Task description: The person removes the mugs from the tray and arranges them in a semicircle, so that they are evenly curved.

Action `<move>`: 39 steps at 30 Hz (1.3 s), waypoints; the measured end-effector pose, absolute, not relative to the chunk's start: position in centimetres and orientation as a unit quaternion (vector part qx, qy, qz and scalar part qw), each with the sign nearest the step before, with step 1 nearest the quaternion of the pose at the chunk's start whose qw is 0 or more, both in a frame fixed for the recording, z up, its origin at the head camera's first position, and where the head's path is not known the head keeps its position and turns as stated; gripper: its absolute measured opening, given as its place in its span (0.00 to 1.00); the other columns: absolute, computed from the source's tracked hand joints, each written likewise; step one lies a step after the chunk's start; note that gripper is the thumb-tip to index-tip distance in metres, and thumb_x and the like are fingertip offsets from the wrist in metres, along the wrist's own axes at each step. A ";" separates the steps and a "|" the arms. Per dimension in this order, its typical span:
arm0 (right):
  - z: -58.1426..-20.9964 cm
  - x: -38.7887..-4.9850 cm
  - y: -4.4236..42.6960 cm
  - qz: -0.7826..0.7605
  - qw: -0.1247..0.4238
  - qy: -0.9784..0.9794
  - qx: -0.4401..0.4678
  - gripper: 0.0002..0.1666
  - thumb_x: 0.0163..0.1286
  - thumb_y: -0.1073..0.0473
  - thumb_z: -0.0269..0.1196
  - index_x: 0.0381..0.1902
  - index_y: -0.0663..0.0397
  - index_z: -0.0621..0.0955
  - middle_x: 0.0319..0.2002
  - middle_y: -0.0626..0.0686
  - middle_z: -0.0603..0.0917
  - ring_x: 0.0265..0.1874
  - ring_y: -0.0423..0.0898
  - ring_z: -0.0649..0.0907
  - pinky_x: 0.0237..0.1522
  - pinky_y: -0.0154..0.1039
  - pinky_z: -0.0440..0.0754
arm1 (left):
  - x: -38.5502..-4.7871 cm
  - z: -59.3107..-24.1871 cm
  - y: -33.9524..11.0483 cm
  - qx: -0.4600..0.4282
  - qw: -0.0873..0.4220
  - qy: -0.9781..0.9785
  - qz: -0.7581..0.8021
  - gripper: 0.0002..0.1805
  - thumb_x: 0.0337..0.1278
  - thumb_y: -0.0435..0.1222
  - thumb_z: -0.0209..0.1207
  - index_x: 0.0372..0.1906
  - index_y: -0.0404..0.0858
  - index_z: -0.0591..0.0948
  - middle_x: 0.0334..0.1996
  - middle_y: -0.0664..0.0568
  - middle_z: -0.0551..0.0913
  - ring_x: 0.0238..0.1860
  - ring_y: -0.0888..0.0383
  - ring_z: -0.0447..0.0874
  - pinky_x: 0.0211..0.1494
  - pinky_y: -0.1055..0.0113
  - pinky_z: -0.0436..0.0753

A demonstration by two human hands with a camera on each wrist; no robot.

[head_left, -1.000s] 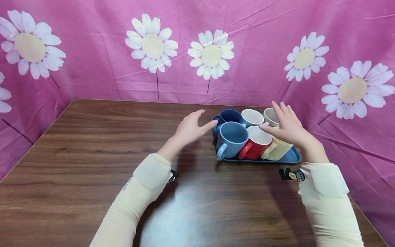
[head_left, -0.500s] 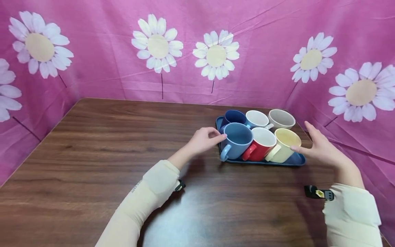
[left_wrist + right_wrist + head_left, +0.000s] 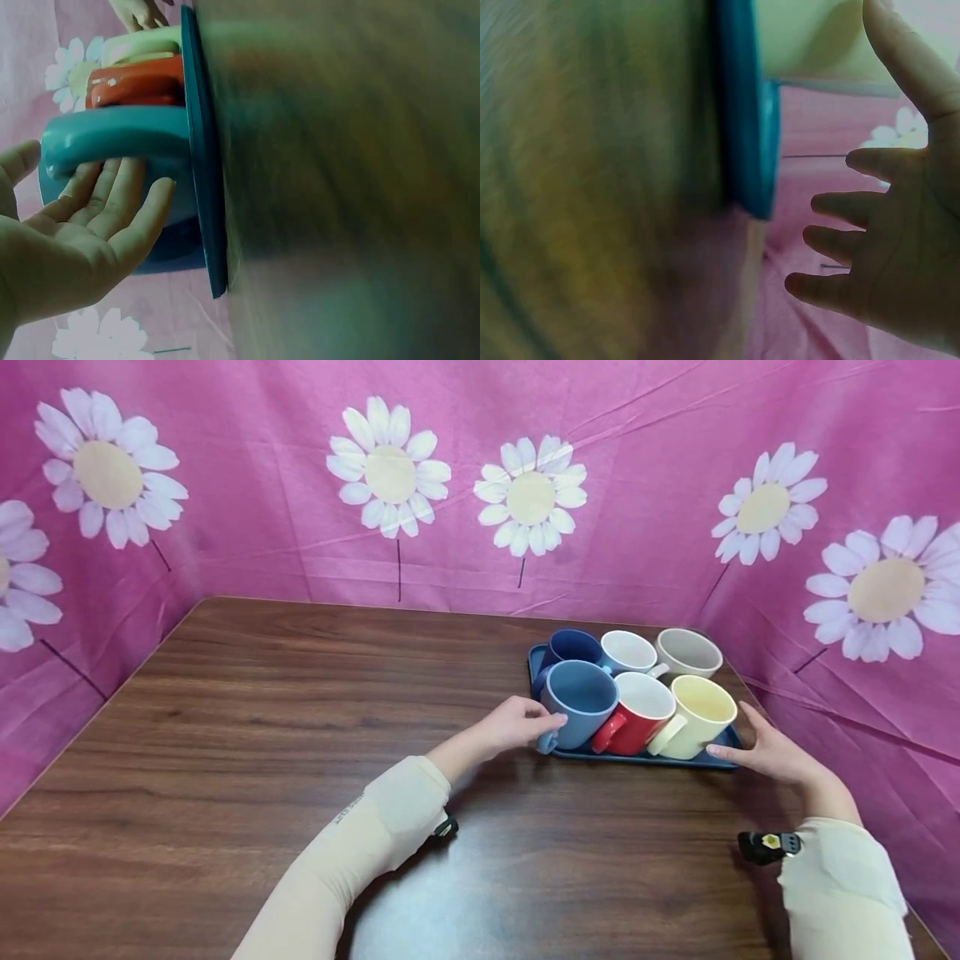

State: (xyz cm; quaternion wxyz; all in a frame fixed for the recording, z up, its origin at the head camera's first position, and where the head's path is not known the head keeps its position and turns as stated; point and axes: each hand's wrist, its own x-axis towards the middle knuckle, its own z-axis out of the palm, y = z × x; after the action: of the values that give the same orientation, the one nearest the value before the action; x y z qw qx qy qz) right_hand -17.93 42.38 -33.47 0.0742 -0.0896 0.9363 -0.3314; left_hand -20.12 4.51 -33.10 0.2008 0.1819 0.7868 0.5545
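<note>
Two rows of mugs stand on a dark blue tray (image 3: 645,759). In front are a greyish-blue mug (image 3: 588,727), a red mug (image 3: 634,732) and a pale yellow mug (image 3: 699,729). Behind them sit a navy mug (image 3: 573,647), a white-lined mug (image 3: 628,652) and a grey mug (image 3: 688,652). My left hand (image 3: 519,724) is at the tray's left end; the left wrist view has its fingers loosely bent beside the greyish-blue mug's handle (image 3: 120,135), not wrapped round it. Beyond the tray's right end, my right hand (image 3: 783,757) has spread fingers, the thumb near the yellow mug.
The wooden table (image 3: 300,735) runs up to a pink cloth (image 3: 285,527) with printed daisies along the back and sides. The tray lies near the table's back right corner.
Both hands have come down to the tray's two ends. My right hand has moved from above the mugs out to the right and lower. My left hand has moved right, towards the greyish-blue mug.
</note>
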 end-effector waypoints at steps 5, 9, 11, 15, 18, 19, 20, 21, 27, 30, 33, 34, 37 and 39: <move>-35.2 -18.3 43.0 -0.365 0.091 0.922 -0.094 0.53 0.57 0.60 0.60 0.62 0.71 0.36 0.57 0.79 0.42 0.58 0.68 0.43 0.53 0.62 0.40 | -19.8 -33.5 5.1 0.177 0.224 0.758 0.587 0.17 0.55 0.42 0.53 0.27 0.30 0.80 0.23 0.48 0.79 0.26 0.60 0.74 0.35 0.64 0.76; -35.4 -18.4 43.1 -0.351 0.119 0.927 -0.058 0.56 0.56 0.56 0.61 0.61 0.70 0.33 0.57 0.79 0.42 0.55 0.71 0.44 0.50 0.65 0.41 | -19.6 -33.5 5.6 0.143 0.250 0.729 0.620 0.16 0.58 0.40 0.50 0.31 0.30 0.79 0.28 0.46 0.80 0.30 0.59 0.78 0.40 0.62 0.76; -35.6 -18.5 43.3 -0.346 0.130 0.928 -0.049 0.56 0.57 0.56 0.60 0.61 0.70 0.32 0.57 0.79 0.41 0.55 0.71 0.44 0.50 0.66 0.42 | -19.5 -33.6 5.8 0.127 0.258 0.717 0.634 0.16 0.58 0.40 0.49 0.32 0.29 0.78 0.30 0.46 0.81 0.33 0.58 0.79 0.41 0.63 0.76; -36.2 -18.8 43.6 -0.322 0.140 0.935 -0.046 0.57 0.56 0.53 0.60 0.61 0.70 0.32 0.56 0.80 0.41 0.54 0.72 0.45 0.50 0.66 0.43 | -19.2 -33.6 6.2 0.112 0.249 0.711 0.647 0.17 0.60 0.39 0.47 0.31 0.28 0.78 0.30 0.45 0.81 0.34 0.55 0.79 0.40 0.63 0.76; -36.5 -18.9 43.6 -0.301 0.132 0.943 -0.052 0.58 0.55 0.53 0.61 0.61 0.72 0.33 0.55 0.82 0.42 0.54 0.74 0.45 0.50 0.66 0.44 | -19.1 -33.7 6.3 0.110 0.238 0.718 0.644 0.18 0.61 0.40 0.46 0.30 0.28 0.77 0.29 0.46 0.81 0.33 0.56 0.79 0.39 0.62 0.76; -36.6 -18.9 43.6 -0.301 0.127 0.944 -0.052 0.58 0.54 0.53 0.62 0.61 0.72 0.33 0.55 0.82 0.42 0.54 0.74 0.45 0.50 0.66 0.44 | -19.1 -33.7 6.3 0.108 0.237 0.719 0.644 0.18 0.61 0.40 0.46 0.29 0.28 0.77 0.29 0.46 0.81 0.33 0.57 0.79 0.39 0.62 0.76; -36.6 -18.9 43.5 -0.302 0.122 0.944 -0.051 0.59 0.54 0.53 0.62 0.61 0.71 0.33 0.55 0.81 0.41 0.54 0.74 0.45 0.50 0.65 0.43 | -19.1 -33.6 6.3 0.107 0.237 0.721 0.642 0.18 0.61 0.40 0.46 0.29 0.29 0.77 0.29 0.46 0.81 0.32 0.58 0.79 0.39 0.62 0.76; -36.6 -18.9 43.5 -0.303 0.118 0.945 -0.049 0.60 0.54 0.53 0.62 0.60 0.71 0.32 0.55 0.81 0.41 0.55 0.74 0.44 0.50 0.65 0.43 | -19.1 -33.6 6.3 0.103 0.237 0.721 0.643 0.18 0.61 0.40 0.46 0.29 0.29 0.78 0.29 0.46 0.81 0.32 0.58 0.79 0.39 0.61 0.76; -36.5 -18.6 43.4 -0.285 0.123 0.950 -0.024 0.61 0.55 0.48 0.61 0.59 0.75 0.30 0.54 0.83 0.39 0.54 0.74 0.42 0.51 0.65 0.42 | -18.8 -33.5 6.6 0.077 0.236 0.715 0.653 0.18 0.60 0.40 0.47 0.28 0.29 0.78 0.27 0.46 0.81 0.35 0.55 0.79 0.41 0.60 0.75; -36.7 -18.5 43.4 -0.272 0.134 0.953 -0.019 0.61 0.55 0.46 0.60 0.58 0.76 0.31 0.54 0.83 0.39 0.54 0.75 0.41 0.50 0.65 0.42 | -18.6 -33.5 6.8 0.059 0.227 0.717 0.657 0.17 0.59 0.39 0.48 0.28 0.29 0.78 0.24 0.47 0.81 0.34 0.53 0.79 0.39 0.60 0.75; -36.8 -18.5 43.4 -0.271 0.138 0.952 -0.017 0.61 0.55 0.46 0.60 0.58 0.76 0.31 0.54 0.83 0.39 0.54 0.75 0.41 0.50 0.65 0.42 | -18.4 -33.5 6.8 0.042 0.219 0.718 0.660 0.17 0.59 0.39 0.49 0.27 0.29 0.79 0.21 0.48 0.80 0.33 0.53 0.79 0.36 0.61 0.75; -36.8 -18.5 43.4 -0.270 0.138 0.953 -0.016 0.61 0.55 0.46 0.60 0.58 0.76 0.31 0.54 0.83 0.39 0.54 0.75 0.41 0.50 0.65 0.42 | -18.4 -33.5 6.9 0.038 0.218 0.715 0.663 0.17 0.59 0.39 0.49 0.26 0.29 0.79 0.20 0.48 0.80 0.33 0.52 0.79 0.36 0.61 0.75; -36.7 -18.5 43.4 -0.269 0.138 0.953 -0.014 0.61 0.55 0.45 0.60 0.58 0.76 0.32 0.54 0.83 0.39 0.54 0.75 0.41 0.50 0.65 0.42 | -18.4 -33.7 6.9 0.030 0.215 0.706 0.674 0.17 0.59 0.39 0.49 0.26 0.28 0.78 0.18 0.49 0.78 0.34 0.50 0.79 0.36 0.59 0.75; -36.5 -18.5 43.4 -0.269 0.139 0.953 -0.012 0.61 0.55 0.45 0.60 0.58 0.76 0.32 0.54 0.83 0.39 0.54 0.75 0.42 0.50 0.66 0.43 | -18.5 -33.8 7.0 0.027 0.216 0.698 0.682 0.17 0.58 0.38 0.49 0.26 0.28 0.78 0.17 0.50 0.77 0.34 0.48 0.78 0.38 0.58 0.75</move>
State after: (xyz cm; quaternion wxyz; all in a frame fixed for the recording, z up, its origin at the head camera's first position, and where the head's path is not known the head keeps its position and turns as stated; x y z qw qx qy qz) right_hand -18.51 43.38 -36.54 0.1393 -0.0121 0.9530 -0.2689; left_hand -18.51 6.98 -33.83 0.2159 0.0273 0.6984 0.6818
